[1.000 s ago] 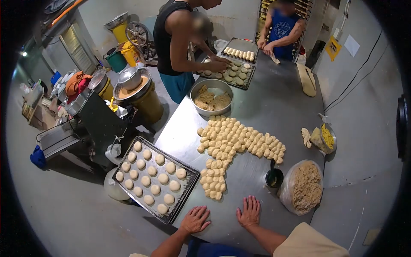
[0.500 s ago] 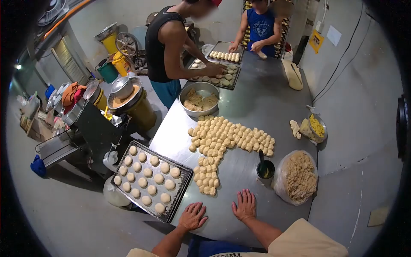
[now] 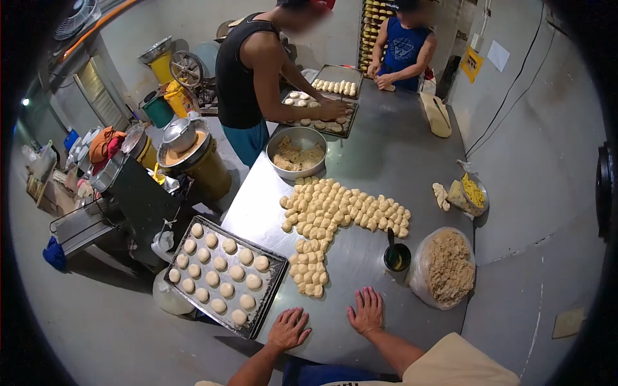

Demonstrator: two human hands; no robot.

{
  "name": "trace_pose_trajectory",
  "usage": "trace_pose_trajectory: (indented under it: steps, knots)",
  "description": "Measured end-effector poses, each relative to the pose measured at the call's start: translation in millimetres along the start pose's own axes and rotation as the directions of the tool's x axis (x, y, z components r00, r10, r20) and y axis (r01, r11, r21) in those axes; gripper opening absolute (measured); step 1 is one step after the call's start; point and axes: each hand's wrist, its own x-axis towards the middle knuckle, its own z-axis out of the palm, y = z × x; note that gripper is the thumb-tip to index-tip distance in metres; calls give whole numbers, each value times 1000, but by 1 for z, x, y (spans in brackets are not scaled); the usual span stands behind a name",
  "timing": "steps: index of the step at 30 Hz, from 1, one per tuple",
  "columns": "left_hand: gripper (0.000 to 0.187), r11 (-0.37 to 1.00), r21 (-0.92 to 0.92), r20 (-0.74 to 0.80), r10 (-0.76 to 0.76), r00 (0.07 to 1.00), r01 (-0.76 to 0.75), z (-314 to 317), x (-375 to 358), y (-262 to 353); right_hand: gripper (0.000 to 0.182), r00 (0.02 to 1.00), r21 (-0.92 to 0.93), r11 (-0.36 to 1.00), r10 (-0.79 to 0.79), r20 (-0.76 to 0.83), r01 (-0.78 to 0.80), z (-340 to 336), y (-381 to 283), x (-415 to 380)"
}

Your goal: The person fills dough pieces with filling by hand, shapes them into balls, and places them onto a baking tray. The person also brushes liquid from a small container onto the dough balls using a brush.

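My left hand (image 3: 289,329) lies flat on the metal table (image 3: 360,257), fingers spread, between the tray of round dough pieces (image 3: 220,264) and the near end of the small dough balls (image 3: 322,209). Palm down on the same table, my right hand (image 3: 366,311) has its fingers apart and holds nothing. Beyond it stand a dark cup (image 3: 397,258) with a handle sticking up and a plastic-lined container of crumbly filling (image 3: 450,266). Neither hand touches the dough.
A round pan of filling (image 3: 297,153) stands by the left edge. Two people work at the far end near trays (image 3: 348,128). On the right are a bowl of yellow food (image 3: 473,191) and a long dough piece (image 3: 436,116) by the wall.
The far co-worker has drawn both hands together over the table. The co-worker in black has brought both hands together over the tray. My hands stay in place; the view has shifted slightly.
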Motion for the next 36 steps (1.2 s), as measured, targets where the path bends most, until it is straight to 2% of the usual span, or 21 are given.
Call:
trace_pose_trajectory:
  steps: [2,11,36]
  knots:
    - [57,1000,-4,-2,0,1000,0,0,1,0,69,998,24,1000,17,62,-18,-7,-1,1]
    - [57,1000,-11,-1,2,1000,-2,0,1,3,71,996,0,999,33,83,-33,-5,1,-1]
    - [57,999,-40,-12,7,1000,-7,4,2,3,71,999,31,999,22,46,-23,-1,3,-2]
